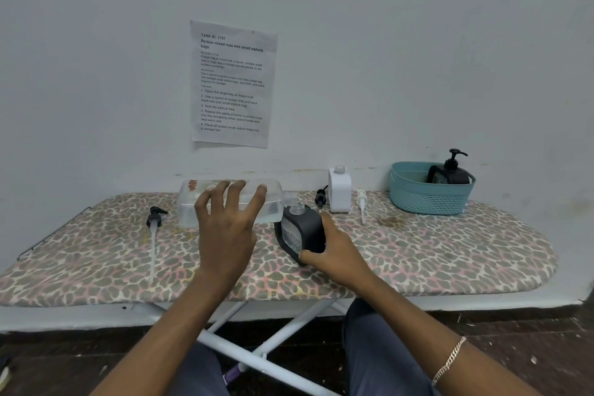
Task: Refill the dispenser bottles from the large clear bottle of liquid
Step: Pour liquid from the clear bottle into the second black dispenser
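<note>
Fingers [239, 194] of the left hand [225, 231] are spreading wide over the side of the large clear bottle [225, 202], which is lying tipped almost level, its neck pointing away from the fingertips toward the right. Whether the thumb is closing underneath cannot be told, so the hold looks more like a steadying press than a firm clasp. Right hand [334, 249] is wrapping its fingers around the black dispenser bottle [302, 231], tilting it so its open mouth is meeting the clear bottle's neck just beyond the left fingertips.

Liquid is pooling low toward the neck end, so a pour seems to be going on. The main risk is spilling: the two mouths are small, and if either hand is drifting, the stream could be missing and soaking the patterned board cover [450, 251]. The splayed grip could also be letting the smooth bottle roll or slip. Overfilling is likely too, since the black casing is hiding most of the level.

Beyond the right fingers, the white dispenser bottle [339, 190] is standing uncapped, a loose pump [361, 202] lying beside it.
</note>
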### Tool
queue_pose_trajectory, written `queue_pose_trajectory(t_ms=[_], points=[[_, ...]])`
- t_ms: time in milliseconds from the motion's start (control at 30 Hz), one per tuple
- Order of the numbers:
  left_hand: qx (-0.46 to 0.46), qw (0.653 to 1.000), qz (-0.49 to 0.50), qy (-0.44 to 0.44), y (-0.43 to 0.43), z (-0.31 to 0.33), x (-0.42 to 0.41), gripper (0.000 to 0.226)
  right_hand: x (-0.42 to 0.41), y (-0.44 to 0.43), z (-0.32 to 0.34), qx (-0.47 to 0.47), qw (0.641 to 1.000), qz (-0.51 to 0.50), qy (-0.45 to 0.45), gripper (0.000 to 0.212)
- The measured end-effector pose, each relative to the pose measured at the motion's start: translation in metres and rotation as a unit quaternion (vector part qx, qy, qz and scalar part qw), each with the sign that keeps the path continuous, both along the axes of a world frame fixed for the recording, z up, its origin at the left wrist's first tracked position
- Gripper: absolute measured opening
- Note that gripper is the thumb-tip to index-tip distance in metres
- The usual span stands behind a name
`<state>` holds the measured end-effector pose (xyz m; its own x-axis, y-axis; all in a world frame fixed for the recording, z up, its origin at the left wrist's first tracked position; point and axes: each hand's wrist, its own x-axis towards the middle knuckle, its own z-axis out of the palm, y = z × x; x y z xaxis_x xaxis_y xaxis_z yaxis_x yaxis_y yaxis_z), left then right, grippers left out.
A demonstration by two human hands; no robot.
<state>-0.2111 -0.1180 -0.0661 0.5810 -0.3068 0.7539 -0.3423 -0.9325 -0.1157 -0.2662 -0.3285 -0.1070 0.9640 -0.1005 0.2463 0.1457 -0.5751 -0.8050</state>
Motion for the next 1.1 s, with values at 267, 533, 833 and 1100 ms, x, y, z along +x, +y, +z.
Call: queue_pose_trajectory(t_ms=[267,533,833,1100], points=[[0.000,1.000,0.000,-0.001,-0.0003,0.0009,0.0004,0.082,0.0008,-0.0005,-0.0004,-0.005,1.000,-0.003,0.000,0.073],[0.003,1.000,-0.001,-0.004,-0.0004,0.0015,0.0007,0.083,-0.0002,-0.0004,-0.0006,-0.007,1.000,-0.002,-0.003,0.071],[0.003,1.000,-0.002,0.000,0.0003,0.0016,0.0012,0.083,-0.0003,-0.0004,0.0000,-0.006,1.000,0.001,-0.002,0.072],[0.008,1.000,0.001,-0.004,0.0001,0.0019,0.0016,0.083,-0.0001,-0.0005,-0.0002,-0.006,1.000,0.002,0.000,0.072]])
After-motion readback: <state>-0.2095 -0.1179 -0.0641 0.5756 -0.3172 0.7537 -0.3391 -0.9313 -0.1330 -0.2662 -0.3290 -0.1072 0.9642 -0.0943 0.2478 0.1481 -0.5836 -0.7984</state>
